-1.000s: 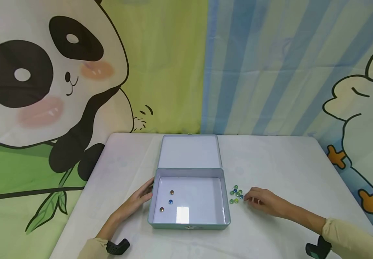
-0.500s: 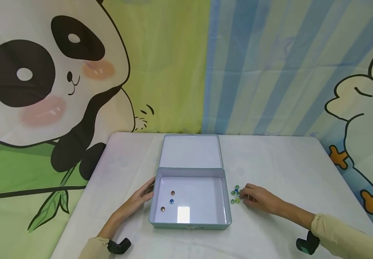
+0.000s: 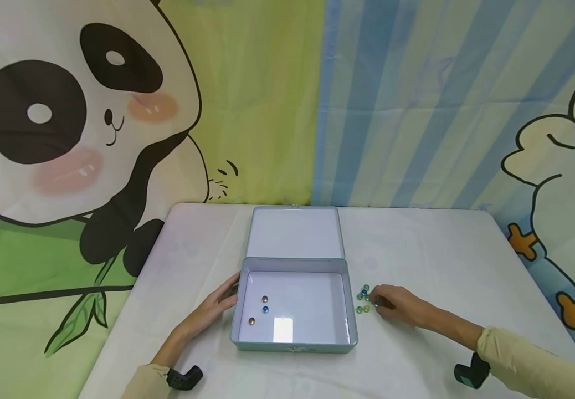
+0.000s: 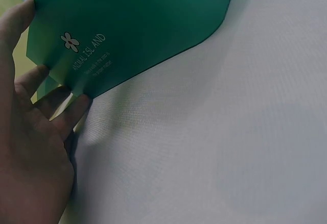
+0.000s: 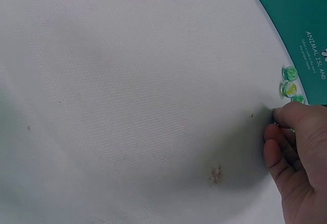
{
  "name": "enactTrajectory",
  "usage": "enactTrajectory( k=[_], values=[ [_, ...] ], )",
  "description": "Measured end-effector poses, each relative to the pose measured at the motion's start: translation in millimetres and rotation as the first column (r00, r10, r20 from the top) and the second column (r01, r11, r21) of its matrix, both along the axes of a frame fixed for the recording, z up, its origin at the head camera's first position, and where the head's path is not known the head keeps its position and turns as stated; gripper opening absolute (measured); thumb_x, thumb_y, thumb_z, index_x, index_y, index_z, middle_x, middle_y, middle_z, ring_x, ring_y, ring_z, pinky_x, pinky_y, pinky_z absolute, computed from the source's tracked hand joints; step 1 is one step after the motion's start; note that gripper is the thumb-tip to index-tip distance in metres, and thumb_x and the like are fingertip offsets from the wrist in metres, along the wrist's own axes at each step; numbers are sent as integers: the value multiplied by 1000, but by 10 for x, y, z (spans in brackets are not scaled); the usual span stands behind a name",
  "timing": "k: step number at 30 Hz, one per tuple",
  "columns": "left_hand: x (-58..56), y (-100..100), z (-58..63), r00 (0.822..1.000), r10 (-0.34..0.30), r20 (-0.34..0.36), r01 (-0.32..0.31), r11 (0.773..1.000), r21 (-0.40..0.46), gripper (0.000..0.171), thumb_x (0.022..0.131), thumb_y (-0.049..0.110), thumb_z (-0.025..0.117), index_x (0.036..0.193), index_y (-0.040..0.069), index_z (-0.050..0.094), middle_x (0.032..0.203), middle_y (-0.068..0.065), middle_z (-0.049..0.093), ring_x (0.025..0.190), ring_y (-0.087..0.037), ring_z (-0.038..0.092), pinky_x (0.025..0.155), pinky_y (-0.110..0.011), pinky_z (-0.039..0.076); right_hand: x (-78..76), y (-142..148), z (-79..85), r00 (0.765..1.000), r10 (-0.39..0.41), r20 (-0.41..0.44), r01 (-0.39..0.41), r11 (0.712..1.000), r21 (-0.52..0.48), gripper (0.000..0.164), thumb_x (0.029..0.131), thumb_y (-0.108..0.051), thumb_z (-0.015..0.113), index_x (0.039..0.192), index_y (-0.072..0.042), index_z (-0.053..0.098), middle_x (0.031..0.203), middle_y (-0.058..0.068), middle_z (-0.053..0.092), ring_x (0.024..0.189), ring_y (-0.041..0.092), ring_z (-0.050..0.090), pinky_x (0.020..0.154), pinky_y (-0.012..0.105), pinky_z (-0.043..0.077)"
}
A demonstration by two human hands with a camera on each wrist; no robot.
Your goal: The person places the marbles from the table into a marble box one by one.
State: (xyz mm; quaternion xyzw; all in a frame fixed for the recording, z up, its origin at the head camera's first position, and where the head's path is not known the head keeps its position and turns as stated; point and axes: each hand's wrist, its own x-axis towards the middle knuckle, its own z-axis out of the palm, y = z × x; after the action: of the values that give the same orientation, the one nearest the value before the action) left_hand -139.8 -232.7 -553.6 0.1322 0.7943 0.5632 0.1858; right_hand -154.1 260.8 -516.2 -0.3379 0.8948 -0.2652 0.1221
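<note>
An open tin box (image 3: 293,348), green outside and pale inside, stands mid-table; in it lie two amber marbles (image 3: 251,321) and one blue marble (image 3: 265,310). My left hand (image 3: 212,305) rests its extended fingers against the box's left side; the left wrist view shows those fingers touching the green wall (image 4: 138,25). Right of the box sits a cluster of green and blue glass marbles (image 3: 366,308). At its edge my right hand (image 3: 404,305) pinches a marble (image 3: 377,303) between thumb and fingertips, low over the table. The fingers mostly hide this marble.
The box lid (image 3: 294,233) is folded back flat on the white tablecloth (image 3: 417,249). Green marbles (image 5: 289,73) lie close to the box's right wall. A printed curtain (image 3: 257,100) hangs behind the table. Each wrist carries a black device (image 3: 185,378).
My right hand has moved slightly left to the cluster and taken a marble from its right edge between the fingertips. The left hand keeps its place on the box.
</note>
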Motion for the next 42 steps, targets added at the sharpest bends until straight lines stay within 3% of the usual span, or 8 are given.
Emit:
enactTrajectory(
  k=[11, 19, 24, 29, 34, 42],
  values=[
    [-7, -14, -3, 1000, -4, 0, 4, 1000, 9, 60, 103, 24, 42, 157, 22, 16, 164, -14, 13, 148, -45, 16, 117, -65, 19, -28, -6, 31, 996, -2, 87, -1, 999, 34, 13, 89, -8, 66, 101, -9, 60, 79, -10, 54, 70, -5, 42, 58, 13, 41],
    [-12, -22, -7, 1000, -8, 0, 8, 1000, 14, 61, 102, 26, 42, 157, 22, 15, 164, -14, 13, 148, -45, 15, 116, -66, 18, -41, -23, 104, 997, 14, 72, -16, 1000, 24, 12, 89, -7, 66, 100, -7, 62, 79, -10, 58, 69, -5, 44, 59, 14, 44],
    [-11, -31, -6, 1000, 4, 24, -4, 1000, 5, 62, 102, 27, 43, 157, 23, 15, 164, -11, 14, 149, -42, 16, 118, -64, 18, -99, -129, 288, 999, 18, 50, -16, 999, -40, 11, 90, -6, 64, 101, -3, 62, 79, -7, 61, 67, -6, 47, 57, 15, 47],
    [-8, -50, -20, 1000, 9, 30, -9, 1000, 9, 62, 102, 27, 44, 157, 23, 15, 164, -10, 15, 149, -41, 18, 118, -64, 18, -225, -349, 629, 1000, -1, 19, 4, 989, -145, 10, 93, -10, 63, 100, -3, 61, 77, 1, 65, 64, -3, 54, 54, 18, 51],
    [0, -39, -25, 1000, 6, 23, -6, 1000, 19, 62, 102, 26, 44, 157, 22, 15, 164, -11, 15, 149, -42, 17, 117, -65, 18, -392, -638, 909, 999, -26, 18, 29, 983, -184, 10, 94, -12, 62, 102, -5, 61, 78, 4, 65, 62, 4, 57, 54, 20, 51],
    [-8, 1, -25, 1000, 10, 24, -10, 1000, 3, 61, 103, 26, 43, 157, 23, 15, 164, -12, 13, 149, -42, 15, 118, -64, 18, -548, -1100, 1010, 1000, 22, 5, -21, 985, -172, 10, 93, -15, 65, 100, -8, 63, 80, -1, 65, 68, 2, 54, 61, 20, 51]
  ],
)
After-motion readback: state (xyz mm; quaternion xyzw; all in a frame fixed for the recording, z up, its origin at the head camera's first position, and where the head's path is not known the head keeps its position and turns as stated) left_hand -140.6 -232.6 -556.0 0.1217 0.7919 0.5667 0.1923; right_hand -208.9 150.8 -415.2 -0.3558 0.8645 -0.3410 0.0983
